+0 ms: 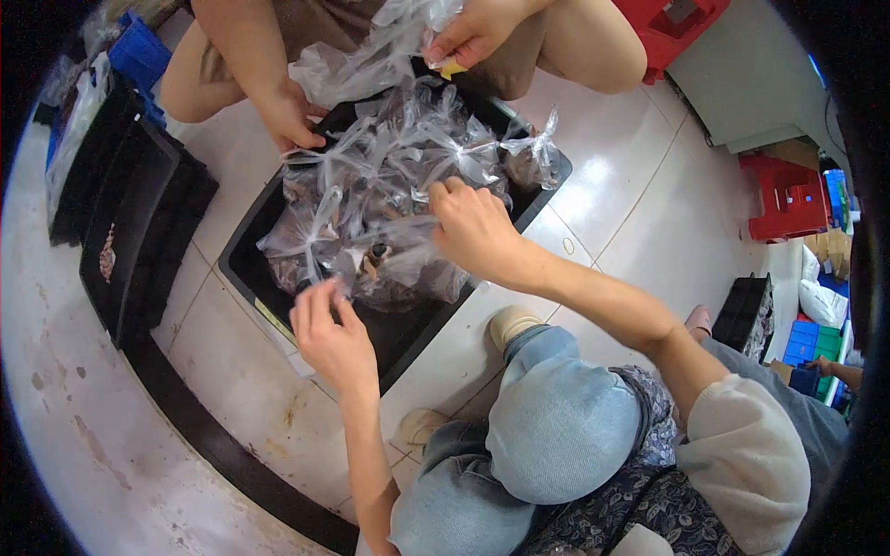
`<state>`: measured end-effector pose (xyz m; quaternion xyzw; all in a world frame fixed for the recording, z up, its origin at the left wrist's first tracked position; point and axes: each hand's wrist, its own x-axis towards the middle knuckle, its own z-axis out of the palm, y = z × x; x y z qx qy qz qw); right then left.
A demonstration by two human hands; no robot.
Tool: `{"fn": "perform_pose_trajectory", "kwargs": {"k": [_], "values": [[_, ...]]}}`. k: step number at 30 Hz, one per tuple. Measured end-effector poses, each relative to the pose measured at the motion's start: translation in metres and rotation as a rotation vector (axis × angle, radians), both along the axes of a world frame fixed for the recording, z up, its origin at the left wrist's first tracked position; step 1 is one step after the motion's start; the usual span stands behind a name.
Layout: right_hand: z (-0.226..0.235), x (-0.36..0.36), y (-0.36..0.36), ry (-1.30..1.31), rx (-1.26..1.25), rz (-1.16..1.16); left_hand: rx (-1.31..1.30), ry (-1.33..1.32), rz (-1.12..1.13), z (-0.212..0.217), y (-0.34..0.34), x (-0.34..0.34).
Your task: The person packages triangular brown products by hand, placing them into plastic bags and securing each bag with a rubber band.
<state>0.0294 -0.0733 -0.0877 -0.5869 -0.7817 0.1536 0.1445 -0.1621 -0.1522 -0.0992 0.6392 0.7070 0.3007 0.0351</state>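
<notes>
Landmark: I place everything against the black tray (pixel 248 269), a long shallow bin lying on the tiled floor (pixel 640 199), heaped with tied clear bags.

Stacked trays: off the landmark tray's left side I see more black trays (pixel 130 218) stacked, empty as far as I can tell.

Left hand: my left hand (pixel 329 334) sits at the tray's near-left edge, fingers curled and pinched on the loose plastic of the clear bag (pixel 385 255). It is closed on a fold, not flat.

Clear bag: it lies on top of the heap, near the tray's middle, holding small brown pieces I cannot identify. I read its long axis as running from the near-left edge up toward the right, between my two hands, with the twisted neck pointing at the right hand.

Right hand: my right hand (pixel 473 227) is over the tray's right half, fist mostly shut on the bag's neck.

Other person: across the tray's far end a second person squats, one hand (pixel 292 116) resting on the heap, the other hand (pixel 473 37) lifting another bag (pixel 371 56).

Risk, tearing: I judge the thin film could split if my hands pull apart, spilling pieces into the tray.

Risk, snagging: knotted tails of neighbouring bags overlap this one, so lifting may drag them over the rim onto the floor.

Risk, collision: the other person's hands work close by on the same heap; we could grab the same bag.
</notes>
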Motion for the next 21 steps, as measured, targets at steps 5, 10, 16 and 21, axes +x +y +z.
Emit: {"fn": "perform_pose_trajectory", "kwargs": {"k": [5, 10, 16, 21], "values": [[0.043, 0.008, 0.014, 0.025, 0.051, 0.029, -0.01, -0.391, 0.175, 0.036, 0.011, 0.012], [0.068, 0.028, 0.036, -0.188, 0.055, 0.02, -0.071, -0.928, -0.103, 0.081, 0.004, 0.005], [0.124, 0.015, 0.015, 0.726, -0.016, 0.219, 0.094, -1.539, -0.473, 0.116, 0.016, 0.031], [0.176, 0.02, -0.003, 0.721, -0.146, 0.441, -0.262, -1.239, -0.498, 0.148, 0.023, 0.061]]}}
